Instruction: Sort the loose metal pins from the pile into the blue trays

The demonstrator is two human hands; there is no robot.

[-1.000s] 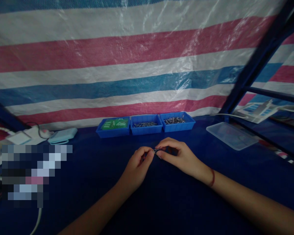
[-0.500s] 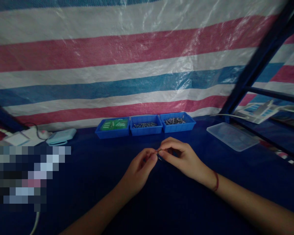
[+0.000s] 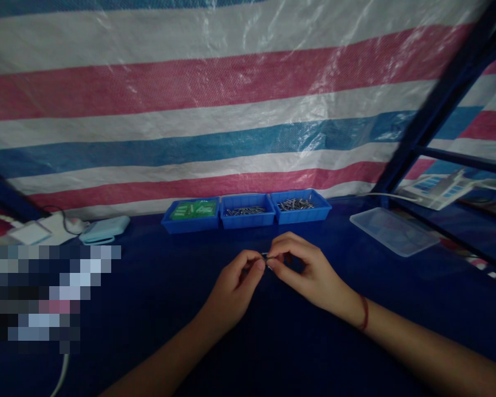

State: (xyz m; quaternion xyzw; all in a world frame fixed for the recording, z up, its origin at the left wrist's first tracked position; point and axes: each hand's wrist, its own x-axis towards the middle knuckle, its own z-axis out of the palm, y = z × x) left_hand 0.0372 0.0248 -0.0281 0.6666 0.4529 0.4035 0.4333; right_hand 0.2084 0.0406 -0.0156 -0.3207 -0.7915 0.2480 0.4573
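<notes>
My left hand (image 3: 233, 284) is closed in a pinch, thumb against forefinger, over the middle of the dark blue table. Its fingertips meet those of my right hand (image 3: 316, 273), which is also pinching. Between them shows a small, thin metal part (image 3: 265, 255), like a pin or screw; its exact kind is too small to make out. Beyond the hands stand three blue bins in a row. The right bin (image 3: 306, 214) and the middle bin (image 3: 248, 220) hold many thin metal pieces. In the left bin (image 3: 190, 224) lie green packets (image 3: 195, 209).
A clear plastic lid (image 3: 394, 231) lies on the table at the right. At the left are a light blue case (image 3: 105, 229), a white device with a cable, and a blurred-out patch. A striped sheet (image 3: 215, 110) hangs behind, with a dark frame post (image 3: 430, 110) at the right.
The fingertips have shifted slightly around the small metal part, and more of it shows above the pinch. Both hands stay in nearly the same place.
</notes>
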